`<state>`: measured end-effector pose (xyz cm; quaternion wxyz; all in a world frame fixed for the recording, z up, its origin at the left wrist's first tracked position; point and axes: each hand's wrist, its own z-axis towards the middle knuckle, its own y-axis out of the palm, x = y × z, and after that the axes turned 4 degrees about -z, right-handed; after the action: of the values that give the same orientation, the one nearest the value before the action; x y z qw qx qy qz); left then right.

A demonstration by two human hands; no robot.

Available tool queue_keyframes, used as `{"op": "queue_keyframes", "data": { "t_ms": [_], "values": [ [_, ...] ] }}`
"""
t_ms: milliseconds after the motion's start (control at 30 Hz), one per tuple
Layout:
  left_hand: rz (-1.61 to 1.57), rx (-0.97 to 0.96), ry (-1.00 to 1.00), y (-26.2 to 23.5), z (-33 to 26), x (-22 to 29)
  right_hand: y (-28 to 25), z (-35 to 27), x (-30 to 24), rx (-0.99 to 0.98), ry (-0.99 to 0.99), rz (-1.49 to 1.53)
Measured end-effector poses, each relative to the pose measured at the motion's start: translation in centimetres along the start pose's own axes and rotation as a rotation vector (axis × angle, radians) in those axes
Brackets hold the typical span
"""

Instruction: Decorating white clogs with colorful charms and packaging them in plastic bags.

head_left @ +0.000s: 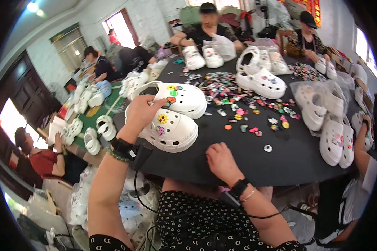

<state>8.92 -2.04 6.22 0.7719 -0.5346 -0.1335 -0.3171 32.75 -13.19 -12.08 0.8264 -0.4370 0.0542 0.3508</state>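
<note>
My left hand [143, 112] is closed on a pair of white clogs above the left part of the black table [255, 167]. The far clog [190, 102] carries several colourful charms by my fingertips. On the near clog [180, 134] sit a yellow sun charm [163, 119] and a pink flower charm [160, 131]. My right hand [223, 163] rests at the table's near edge with its fingers curled in; whether anything is in them is hidden. Ahead of it lie loose charms, among them a white one [268, 148] and an orange round one [228, 127].
A broad heap of charms [222, 85] covers the table's middle. Other white clogs [262, 81] stand at the back, and bagged ones [318, 104] at the right. Several people work around, one across the table [207, 31]. Plastic bags [86, 192] fill the floor at my left.
</note>
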Motion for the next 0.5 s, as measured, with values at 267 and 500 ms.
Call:
{"op": "queue_keyframes", "data": {
  "t_ms": [267,500],
  "values": [
    [-0.087,0.314,-0.118,3.5,-7.6,-10.9,-0.6,0.5,-0.6,-0.041,0.035,0.019],
    [-0.128,0.309,-0.167,4.3,-7.3,-11.3,-0.8,0.2,-0.5,-0.065,0.182,0.072]
  ]
}}
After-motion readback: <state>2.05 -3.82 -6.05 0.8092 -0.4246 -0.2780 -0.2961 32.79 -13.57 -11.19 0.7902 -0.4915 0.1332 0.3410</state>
